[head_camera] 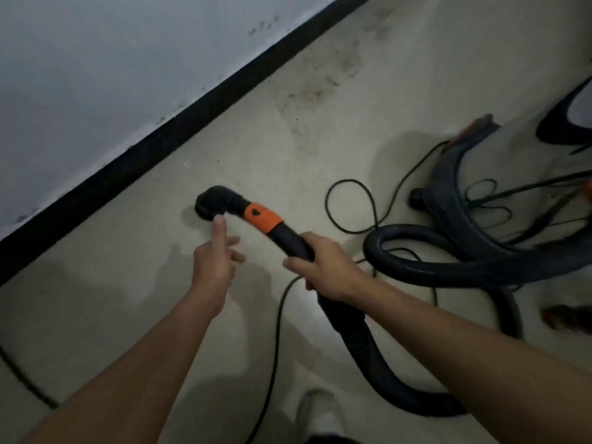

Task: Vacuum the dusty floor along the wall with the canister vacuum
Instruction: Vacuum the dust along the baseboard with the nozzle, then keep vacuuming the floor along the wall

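Pale, bluish-white wall (96, 75) across the upper left, running on a diagonal from lower left to upper right. Black baseboard (160, 145) along its foot, meeting a smooth cream-beige floor (272, 161). Dark specks and scuffs (262, 25) on the wall just above the baseboard toward the upper right, fainter marks lower along its length. On the floor near the baseboard at upper centre, a brownish patch of dust and grit (320, 84), with a fainter grey smear (381, 24) beyond it. Dim, even light; soft grey shadows (179, 267) on the floor at lower left. Blurred toward the edges.
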### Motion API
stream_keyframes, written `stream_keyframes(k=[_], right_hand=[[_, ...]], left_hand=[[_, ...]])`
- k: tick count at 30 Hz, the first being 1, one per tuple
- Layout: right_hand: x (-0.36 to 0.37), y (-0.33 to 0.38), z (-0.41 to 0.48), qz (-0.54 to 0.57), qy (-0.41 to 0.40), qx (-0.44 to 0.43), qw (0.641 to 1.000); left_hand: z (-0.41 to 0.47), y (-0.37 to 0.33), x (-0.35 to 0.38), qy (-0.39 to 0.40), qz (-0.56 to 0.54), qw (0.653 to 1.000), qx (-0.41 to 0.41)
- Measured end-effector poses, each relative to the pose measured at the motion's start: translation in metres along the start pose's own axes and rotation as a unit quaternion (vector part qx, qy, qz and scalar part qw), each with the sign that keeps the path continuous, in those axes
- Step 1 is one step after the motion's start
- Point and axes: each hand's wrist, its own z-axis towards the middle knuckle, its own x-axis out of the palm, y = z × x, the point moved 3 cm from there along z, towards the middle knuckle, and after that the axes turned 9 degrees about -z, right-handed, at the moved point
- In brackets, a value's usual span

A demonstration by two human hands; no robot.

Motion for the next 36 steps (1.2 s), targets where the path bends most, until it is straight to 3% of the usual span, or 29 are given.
stream_keyframes(k=[4, 12, 16, 19, 21, 24, 29, 31, 34, 36], right_hand=[[-0.024, 0.008, -0.065, -0.033, 0.036, 0.018, 0.999], [-0.099, -0.005, -0.184, 0.042, -0.05, 0.124, 0.99], [-0.142, -0.008, -0.214, 0.08, 0.018, 0.11, 0.99], [-0.186, -0.028, -0.231, 0.108, 0.078, 0.17, 0.976], [-0.228, -0.039, -0.234, 0.046, 0.012, 0.208, 0.977], [-0.313, -0.044, -0.232, -0.044, -0.219, 0.211, 0.952], [-0.454, -0.033, -0.245, -0.058, -0.524, 0.188, 0.829], [-0.492, -0.045, -0.244, 0.001, -0.541, 0.263, 0.799], [-0.517, -0.075, -0.23, 0.112, -0.428, 0.394, 0.805], [-0.52, -0.088, -0.214, 0.132, -0.371, 0.432, 0.811]], left_hand=[[-0.059, -0.05, 0.039, 0.077, -0.153, 0.975, -0.14], [-0.184, -0.125, 0.132, 0.106, -0.105, 0.971, -0.188], [-0.228, -0.172, 0.175, 0.103, -0.043, 0.987, -0.118], [-0.242, -0.226, 0.192, 0.12, -0.001, 0.992, -0.043], [-0.247, -0.266, 0.2, 0.137, 0.055, 0.989, 0.02], [-0.25, -0.321, 0.211, 0.155, 0.131, 0.975, 0.094], [-0.264, -0.384, 0.24, 0.161, 0.178, 0.957, 0.166], [-0.274, -0.402, 0.26, 0.173, 0.174, 0.953, 0.176], [-0.282, -0.42, 0.295, 0.2, 0.154, 0.95, 0.183], [-0.279, -0.425, 0.315, 0.215, 0.148, 0.948, 0.184]])
